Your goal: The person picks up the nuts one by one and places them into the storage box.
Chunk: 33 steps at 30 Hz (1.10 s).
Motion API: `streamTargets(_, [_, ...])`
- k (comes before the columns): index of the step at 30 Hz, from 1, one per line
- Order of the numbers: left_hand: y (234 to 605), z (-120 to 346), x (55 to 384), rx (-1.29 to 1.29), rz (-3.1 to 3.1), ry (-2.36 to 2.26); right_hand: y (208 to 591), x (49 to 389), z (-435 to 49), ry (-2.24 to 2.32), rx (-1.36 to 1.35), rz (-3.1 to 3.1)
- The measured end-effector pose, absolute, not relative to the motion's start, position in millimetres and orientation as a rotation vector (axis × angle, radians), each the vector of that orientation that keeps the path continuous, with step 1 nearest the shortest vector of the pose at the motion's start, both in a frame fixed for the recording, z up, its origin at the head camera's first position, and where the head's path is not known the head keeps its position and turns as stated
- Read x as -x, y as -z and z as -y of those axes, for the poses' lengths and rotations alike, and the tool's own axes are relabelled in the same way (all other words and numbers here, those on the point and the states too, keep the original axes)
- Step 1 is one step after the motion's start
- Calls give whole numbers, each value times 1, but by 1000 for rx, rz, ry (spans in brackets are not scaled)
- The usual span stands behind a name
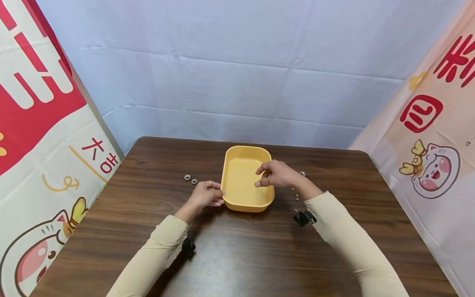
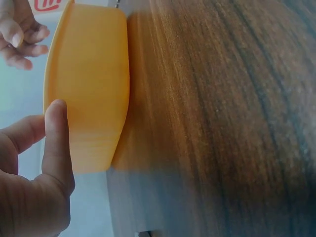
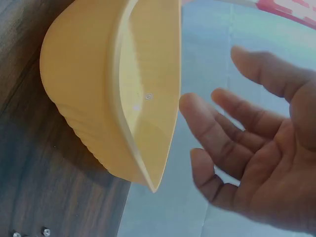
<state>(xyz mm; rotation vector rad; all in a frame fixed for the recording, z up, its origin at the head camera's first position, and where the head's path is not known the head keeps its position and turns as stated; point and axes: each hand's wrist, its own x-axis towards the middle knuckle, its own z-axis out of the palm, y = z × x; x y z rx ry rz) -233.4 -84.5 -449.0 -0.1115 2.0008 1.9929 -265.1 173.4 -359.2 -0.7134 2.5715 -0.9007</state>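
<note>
A yellow rectangular plastic tray (image 1: pixel 243 207) with rounded corners stands on the table. My left hand (image 1: pixel 206 194) holds it by the left rim near the front corner. In the left wrist view, one finger (image 2: pixel 57 118) of this hand lies along the tray's outer wall (image 2: pixel 94 74), with another at the rim. My right hand (image 1: pixel 276 174) hovers over the tray's right side, its fingers loosely bent and nothing between them. The right wrist view shows the same hand (image 3: pixel 256 148) apart from the rim, and a small ring-shaped spot on the tray's inner surface (image 3: pixel 148 118).
Two metal nuts (image 1: pixel 187 177) lie on the dark wooden table (image 1: pixel 237 247), left of the tray. A larger nut (image 1: pixel 302 173) and several tiny ones (image 1: pixel 297 195) are scattered at its right, partly behind the right forearm. A pale cloth (image 1: pixel 230 82) hangs behind the table.
</note>
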Motion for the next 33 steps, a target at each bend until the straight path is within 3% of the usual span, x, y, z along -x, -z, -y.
streamTargets(16, [452, 86, 234, 115, -1999, -1989, 377, 261, -213, 1069, 943, -2532])
streamTargets(33, [445, 88, 229, 79, -1976, -1976, 409, 252, -283, 1630, 541, -2713])
